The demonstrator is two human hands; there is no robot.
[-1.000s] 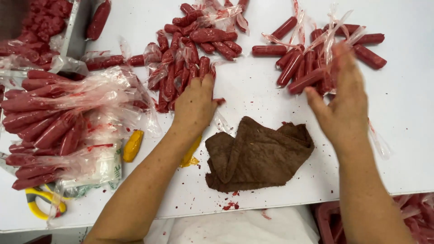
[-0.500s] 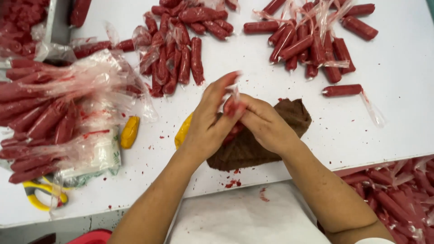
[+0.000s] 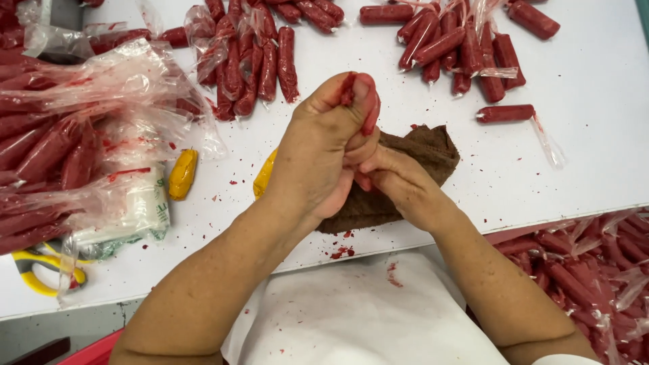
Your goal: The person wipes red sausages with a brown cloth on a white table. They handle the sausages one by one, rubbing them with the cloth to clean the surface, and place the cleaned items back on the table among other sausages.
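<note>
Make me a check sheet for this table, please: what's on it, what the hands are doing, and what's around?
Surface: white table, speckled with red bits.
Job's things: one red sausage pinched in the hands above a brown cloth.
Clutter: sausage piles at the top; one lone sausage; a plastic bag of sausages on the left; two yellow lumps; yellow scissors.
Grips: left hand closed round the sausage; right hand closed on its lower end; both touching.
Cables: nothing seen.
Surroundings: white apron below; more sausages in a bin at lower right.
</note>
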